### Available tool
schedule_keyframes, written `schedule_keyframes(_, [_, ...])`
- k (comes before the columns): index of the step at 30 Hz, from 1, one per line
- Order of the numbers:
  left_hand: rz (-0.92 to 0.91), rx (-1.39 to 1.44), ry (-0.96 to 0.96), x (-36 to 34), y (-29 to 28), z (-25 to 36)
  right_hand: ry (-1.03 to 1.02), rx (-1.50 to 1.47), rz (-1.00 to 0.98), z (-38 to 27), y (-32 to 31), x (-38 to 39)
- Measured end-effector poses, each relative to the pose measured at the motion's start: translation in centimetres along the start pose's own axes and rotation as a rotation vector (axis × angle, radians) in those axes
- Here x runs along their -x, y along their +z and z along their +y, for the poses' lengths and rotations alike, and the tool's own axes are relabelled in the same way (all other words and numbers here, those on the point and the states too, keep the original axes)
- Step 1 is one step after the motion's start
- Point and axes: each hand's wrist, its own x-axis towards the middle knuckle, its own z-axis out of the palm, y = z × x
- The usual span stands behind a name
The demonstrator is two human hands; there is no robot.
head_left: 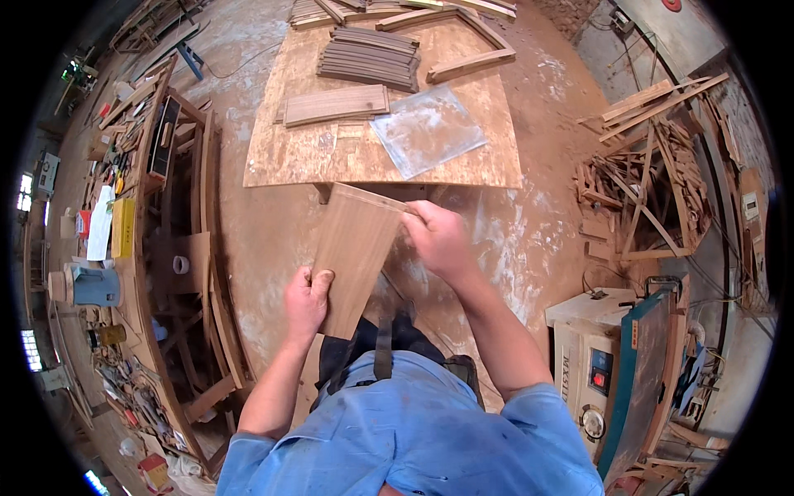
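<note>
A flat brown wooden board (pixel 357 252) is held out in front of my body, tilted, short of the worktable's near edge. My left hand (pixel 307 299) grips its left long edge near the lower end, thumb on the upper face and fingers out of sight beneath. At the far right corner, my right hand (pixel 438 240) is closed on the board's edge, with the fingertips partly hidden. A narrow lip or step runs along the board's far end. On the worktable (pixel 273 161) beyond lie similar flat boards (pixel 335 105) and a sheet of clear plastic or glass (pixel 426 132).
Farther back on the table are a stack of dark slats (pixel 369 58) and an angled wooden frame (pixel 471 68). A tool-covered bench (pixel 141 273) runs along my left. To the right stand a machine (pixel 587 331) and a heap of scrap wood (pixel 645 190).
</note>
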Motion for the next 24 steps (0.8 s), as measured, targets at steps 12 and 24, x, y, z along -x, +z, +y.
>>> schedule_keyframes(12, [-0.1,0.788,-0.363,-25.9,5.4,-4.3,0.271,0.406,-0.043,8.9,5.0,-0.1])
schedule_keyframes(24, [-0.822,0.417,-0.837,-36.5,13.5,-3.8,0.888,0.088,0.353,19.1,9.4,23.3])
